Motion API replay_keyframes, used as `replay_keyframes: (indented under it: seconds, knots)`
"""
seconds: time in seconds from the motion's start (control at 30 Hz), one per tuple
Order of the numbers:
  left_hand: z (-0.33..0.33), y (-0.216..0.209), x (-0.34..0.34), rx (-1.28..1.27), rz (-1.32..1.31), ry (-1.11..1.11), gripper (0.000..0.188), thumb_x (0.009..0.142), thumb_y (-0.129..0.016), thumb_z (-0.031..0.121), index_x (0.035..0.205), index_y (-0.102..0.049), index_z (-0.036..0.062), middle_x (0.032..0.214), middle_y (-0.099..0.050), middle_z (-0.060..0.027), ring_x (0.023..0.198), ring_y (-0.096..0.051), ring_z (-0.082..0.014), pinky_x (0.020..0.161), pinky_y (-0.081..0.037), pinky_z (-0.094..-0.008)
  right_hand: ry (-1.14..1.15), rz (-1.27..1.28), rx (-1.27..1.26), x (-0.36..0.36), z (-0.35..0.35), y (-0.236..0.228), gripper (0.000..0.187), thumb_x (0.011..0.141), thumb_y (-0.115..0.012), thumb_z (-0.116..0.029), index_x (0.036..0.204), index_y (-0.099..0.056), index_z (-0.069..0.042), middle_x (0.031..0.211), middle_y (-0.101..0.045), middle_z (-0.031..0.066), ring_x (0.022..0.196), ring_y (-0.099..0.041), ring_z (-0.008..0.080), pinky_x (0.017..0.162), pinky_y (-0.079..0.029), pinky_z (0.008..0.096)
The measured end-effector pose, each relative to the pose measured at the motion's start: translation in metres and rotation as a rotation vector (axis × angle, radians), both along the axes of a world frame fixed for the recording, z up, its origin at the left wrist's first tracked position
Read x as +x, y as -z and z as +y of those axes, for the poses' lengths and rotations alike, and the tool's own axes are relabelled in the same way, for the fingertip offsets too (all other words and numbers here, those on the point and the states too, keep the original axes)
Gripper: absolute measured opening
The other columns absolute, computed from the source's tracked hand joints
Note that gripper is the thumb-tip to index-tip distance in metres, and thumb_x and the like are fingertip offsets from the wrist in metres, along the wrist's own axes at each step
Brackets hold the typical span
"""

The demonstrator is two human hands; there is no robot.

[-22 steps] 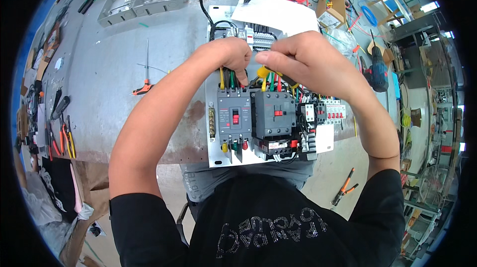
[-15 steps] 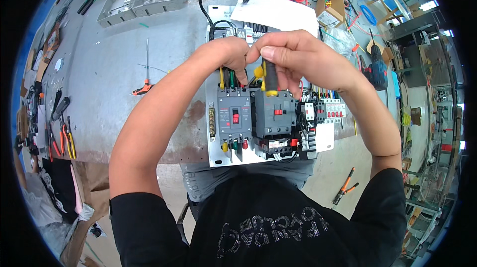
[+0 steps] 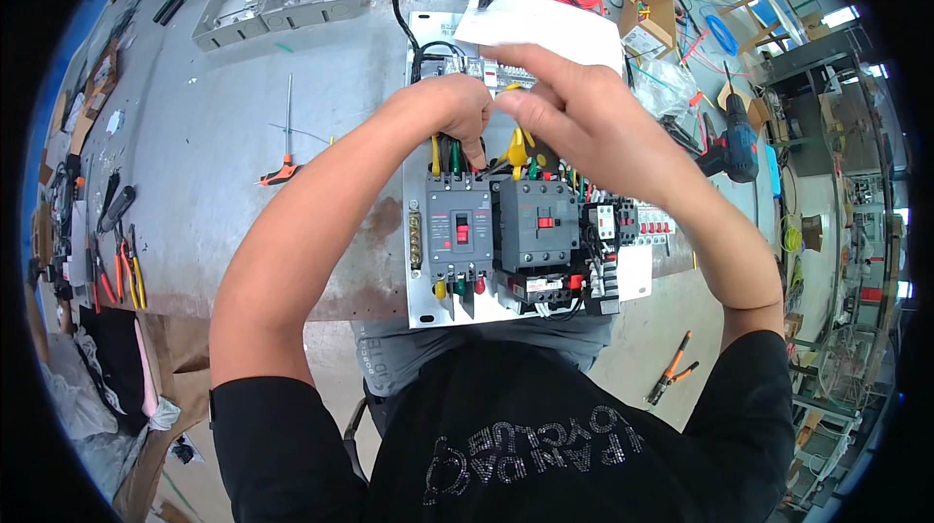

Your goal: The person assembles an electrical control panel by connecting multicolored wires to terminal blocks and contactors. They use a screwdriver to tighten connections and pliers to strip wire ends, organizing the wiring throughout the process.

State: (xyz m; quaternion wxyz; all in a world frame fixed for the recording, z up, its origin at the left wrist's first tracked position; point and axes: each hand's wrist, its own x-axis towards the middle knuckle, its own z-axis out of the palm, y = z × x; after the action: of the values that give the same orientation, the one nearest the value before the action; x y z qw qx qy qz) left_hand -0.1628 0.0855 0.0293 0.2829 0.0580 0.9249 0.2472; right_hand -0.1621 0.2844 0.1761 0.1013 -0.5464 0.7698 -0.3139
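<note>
Right hand point(image 3: 592, 112) arches over yellow-and-black tool point(image 3: 519, 146), left hand point(image 3: 459, 107) at far edge of grey, boxy breaker point(image 3: 445, 221); grips unclear. Apparent fastening next calls for steady, aligned turning.

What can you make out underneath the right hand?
Near its thumb, the right hand shows a yellow-and-black tool handle and bits of coloured wires below. The panel surface directly beneath the palm is covered.
</note>
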Motion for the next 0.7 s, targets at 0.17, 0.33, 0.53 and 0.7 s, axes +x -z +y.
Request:
replay_keyframes:
  seconds: [0.17,0.33,0.53,0.7]
  knots:
    - [0.001,-0.013,0.007,-0.028,0.007,-0.033,0.058,0.063,-0.103,0.038,0.106,-0.079,0.0069,0.107,-0.079,-0.0097,0.101,-0.075,-0.0275,0.086,-0.059,-0.0415,-0.103,-0.653,0.334,-0.027,0.011,-0.022,0.048,0.100,-0.078,-0.017,0.145,-0.065,-0.007,0.077,-0.065,-0.0036,0.070,-0.063,0.0045,0.065,-0.051,0.0184]
    - [0.001,-0.016,0.008,-0.033,-0.031,-0.022,0.062,0.062,-0.104,0.039,0.108,-0.079,0.0058,0.105,-0.079,-0.0099,0.098,-0.075,-0.0276,0.083,-0.059,-0.0409,-0.387,-0.019,0.180,-0.030,0.012,-0.033,0.068,0.078,-0.096,-0.018,0.140,-0.071,-0.006,0.096,-0.073,0.0038,0.086,-0.072,0.0181,0.076,-0.058,0.0351]
    - [0.005,-0.020,0.006,-0.086,-0.019,-0.003,0.060,0.062,-0.104,0.040,0.106,-0.080,0.0075,0.105,-0.079,-0.0091,0.098,-0.075,-0.0268,0.083,-0.059,-0.0406,0.017,0.610,0.181,-0.005,0.008,-0.013,0.057,0.099,-0.072,-0.049,0.068,-0.074,-0.002,0.078,-0.070,0.0160,0.065,-0.067,0.0307,0.061,-0.053,0.0437]
    - [0.002,-0.010,0.002,-0.058,-0.010,0.004,0.060,0.062,-0.104,0.040,0.106,-0.080,0.0077,0.104,-0.080,-0.0098,0.096,-0.075,-0.0269,0.083,-0.060,-0.0407,0.005,0.004,0.334,-0.012,0.006,-0.018,0.044,0.105,-0.069,-0.039,0.088,-0.076,0.001,0.054,-0.057,0.0141,0.048,-0.051,0.0303,0.056,-0.049,0.0408]
